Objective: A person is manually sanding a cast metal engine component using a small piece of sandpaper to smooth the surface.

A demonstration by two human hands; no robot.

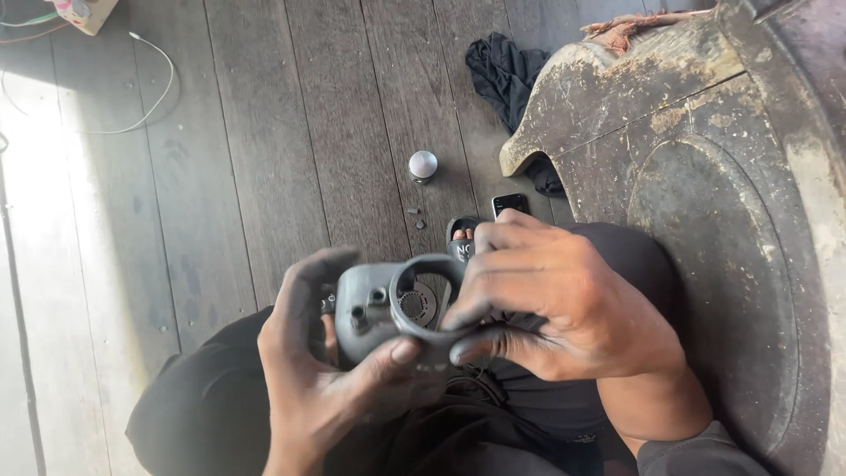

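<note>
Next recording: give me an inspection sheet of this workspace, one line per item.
Surface: dark wooden plank floor, sunlit patch at the left.
Job's things: grey housing part with a ring-shaped opening, held over the lap in both hands.
Clutter: small round silver-topped piece and two tiny dark bits on the floor; dark phone; black cloth.
Grippers: left hand cradles the housing from below, thumb on its front; right hand grips its ring side, fingers curled under.
Cables: thin white cable looping at top left.
Surroundings: worn, flaking curved wooden furniture at right; sandalled foot on the floor.
</note>
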